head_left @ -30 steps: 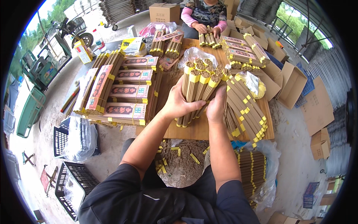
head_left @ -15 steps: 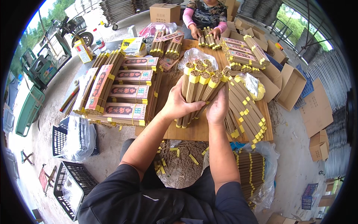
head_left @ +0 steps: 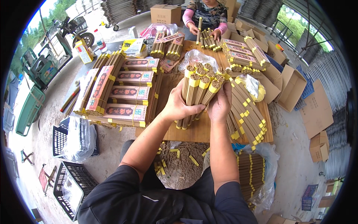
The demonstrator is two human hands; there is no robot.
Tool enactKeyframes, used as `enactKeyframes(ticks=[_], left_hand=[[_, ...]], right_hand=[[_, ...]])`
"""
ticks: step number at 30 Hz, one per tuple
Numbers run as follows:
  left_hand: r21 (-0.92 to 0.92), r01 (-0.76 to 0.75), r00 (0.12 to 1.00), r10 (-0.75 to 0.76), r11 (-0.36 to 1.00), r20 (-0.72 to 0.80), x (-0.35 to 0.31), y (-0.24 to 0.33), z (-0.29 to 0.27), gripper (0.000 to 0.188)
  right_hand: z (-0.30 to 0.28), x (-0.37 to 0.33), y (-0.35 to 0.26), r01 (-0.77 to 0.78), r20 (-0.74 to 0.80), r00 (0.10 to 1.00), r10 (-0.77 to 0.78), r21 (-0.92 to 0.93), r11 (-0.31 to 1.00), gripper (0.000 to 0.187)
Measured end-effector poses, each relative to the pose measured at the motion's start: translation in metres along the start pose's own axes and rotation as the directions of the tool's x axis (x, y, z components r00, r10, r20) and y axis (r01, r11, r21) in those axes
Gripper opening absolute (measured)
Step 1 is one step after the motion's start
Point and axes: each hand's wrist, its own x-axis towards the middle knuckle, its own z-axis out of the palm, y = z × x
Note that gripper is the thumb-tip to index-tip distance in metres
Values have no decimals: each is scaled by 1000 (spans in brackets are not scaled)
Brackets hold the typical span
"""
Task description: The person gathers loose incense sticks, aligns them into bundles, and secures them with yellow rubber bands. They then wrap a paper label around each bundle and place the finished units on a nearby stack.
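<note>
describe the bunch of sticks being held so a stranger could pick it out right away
Start at the wooden table in the middle of the picture, covered in brown incense stick bundles with yellow bands. Just above its near edge, the left hand and right hand clasp one fan of yellow-banded brown stick bundles. It alone stands upright and is lifted, while its neighbours lie flat in stacks.

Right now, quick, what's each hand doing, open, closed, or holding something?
Left hand: closed around the bunch of incense stick bundles.
Right hand: closed on the same bunch from the other side.
</note>
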Motion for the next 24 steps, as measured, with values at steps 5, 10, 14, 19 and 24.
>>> enactKeyframes(ticks=[5, 10, 14, 19, 24], left_hand=[[-103, 39, 999, -39, 994, 1, 0, 2, 1, 86], [-132, 53, 999, -53, 990, 6, 0, 6, 3, 89], [-70, -8, 1000, 8, 998, -1, 0, -5, 3, 91], [-17, -23, 1000, 22, 1000, -9, -1, 6, 8, 95], [-8, 43, 999, -44, 999, -9, -1, 9, 6, 97]], right_hand=[[0, 3, 2, -16, -36, 999, 15, -32, 999, 37], [-7, 7, 11, 74, -53, 995, -86, -200, 977, 32], [6, 4, 8, 60, -103, 991, -83, -213, 975, 33], [4, 1, 7, 106, -106, 984, -141, -282, 954, 35], [9, 1, 3, 104, -115, 983, -144, -299, 949, 36]])
